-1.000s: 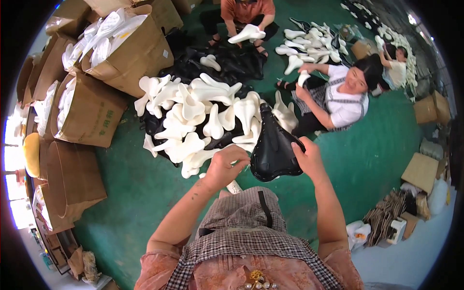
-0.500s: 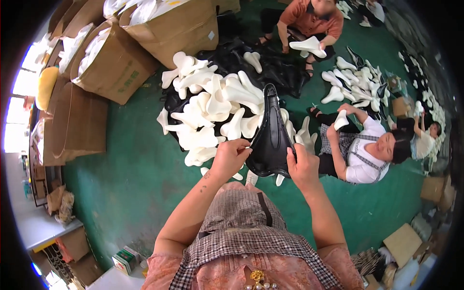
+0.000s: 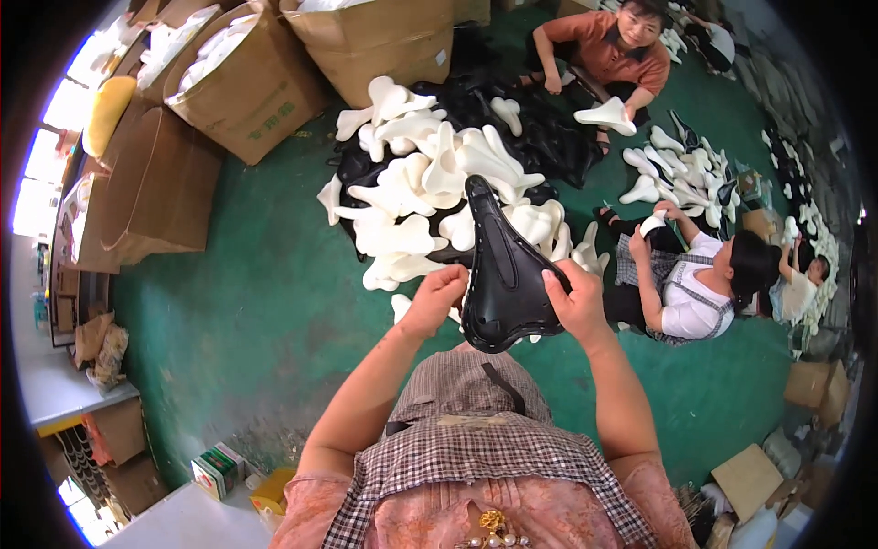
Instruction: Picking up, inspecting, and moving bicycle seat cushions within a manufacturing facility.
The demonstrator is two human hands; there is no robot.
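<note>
Between my two hands hangs a black bicycle saddle (image 3: pixel 508 274), its narrow nose pointing away from me and slightly left, its wide end nearest to me. My right hand (image 3: pixel 576 297) grips its right side near the wide end, thumb on top of the black face. At the opposite edge my left hand (image 3: pixel 439 297) is closed, fingers pinched at the saddle's rim; the exact bit it pinches is too small to make out. Just beyond the saddle lies a heap of white saddle-shaped foam pads (image 3: pixel 402 201) on the floor.
Black covers (image 3: pixel 549 137) lie beyond the heap. Large cardboard boxes (image 3: pixel 247 101) stand far left. Co-workers sit at right: one in an orange top (image 3: pixel 613 55) and one in a white shirt (image 3: pixel 700 293), each holding a white pad. A second pad pile (image 3: pixel 686 174) lies near them.
The saddle has come a little nearer to me and its nose has swung left. Both hands still hold it. The person in orange has raised their head.
</note>
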